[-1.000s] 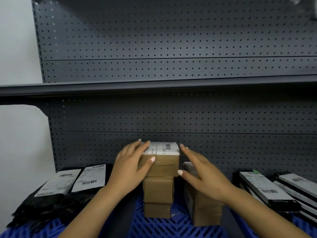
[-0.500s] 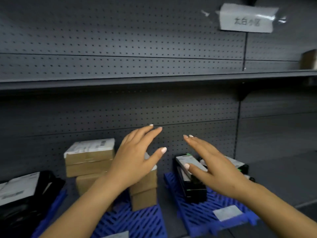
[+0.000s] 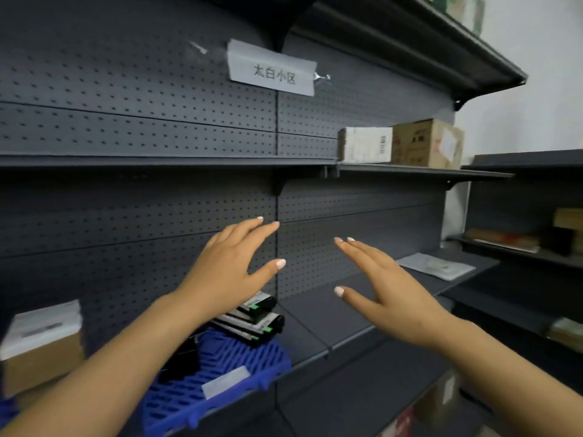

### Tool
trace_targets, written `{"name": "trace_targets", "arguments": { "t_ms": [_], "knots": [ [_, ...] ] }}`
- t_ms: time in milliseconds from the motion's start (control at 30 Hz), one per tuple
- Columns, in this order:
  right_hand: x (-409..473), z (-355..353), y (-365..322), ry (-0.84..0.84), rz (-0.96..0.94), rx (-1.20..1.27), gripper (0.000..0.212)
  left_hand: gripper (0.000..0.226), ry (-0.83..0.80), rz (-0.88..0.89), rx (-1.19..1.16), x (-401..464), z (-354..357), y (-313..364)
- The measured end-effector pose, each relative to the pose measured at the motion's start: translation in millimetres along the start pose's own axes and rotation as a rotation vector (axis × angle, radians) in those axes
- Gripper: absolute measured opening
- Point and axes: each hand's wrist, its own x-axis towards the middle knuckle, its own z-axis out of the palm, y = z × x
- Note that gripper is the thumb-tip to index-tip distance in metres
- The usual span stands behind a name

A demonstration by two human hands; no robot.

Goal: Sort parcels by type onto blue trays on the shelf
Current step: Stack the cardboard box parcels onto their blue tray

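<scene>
Now both hands are raised in front of the pegboard shelf with fingers straight and spread, holding nothing: the left hand (image 3: 232, 272) and the right hand (image 3: 389, 294) are well apart, whereas a second ago they rested on the top cardboard parcel of a stack. That cardboard parcel (image 3: 41, 345) now sits at the far left edge, and the blue tray (image 3: 217, 370) holding black parcels (image 3: 255, 320) lies below the left forearm.
</scene>
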Motion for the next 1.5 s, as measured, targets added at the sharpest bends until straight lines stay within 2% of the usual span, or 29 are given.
{"name": "trace_targets", "arguments": {
  "t_ms": [167,333,633,867,1200,1500],
  "knots": [
    [-11,-48,54,0.035,0.071,-0.087,0.069,0.079,0.041,0.098,0.051,56,-1,45],
    [0,-75,105,0.092,0.097,-0.183,0.070,0.071,0.082,0.154,0.063,114,13,79],
    [59,-89,194,0.114,0.068,-0.311,0.071,0.071,0.176,0.208,0.160,215,43,92],
    [100,-87,252,0.141,-0.012,-0.296,0.070,0.073,0.210,0.166,0.183,272,73,87],
    [135,-75,348,0.160,-0.136,-0.207,0.071,0.074,0.251,0.094,0.108,318,115,117],
    [151,-68,429,0.082,-0.271,-0.101,0.072,0.068,0.247,-0.178,0.160,328,156,139]
  ]
}}
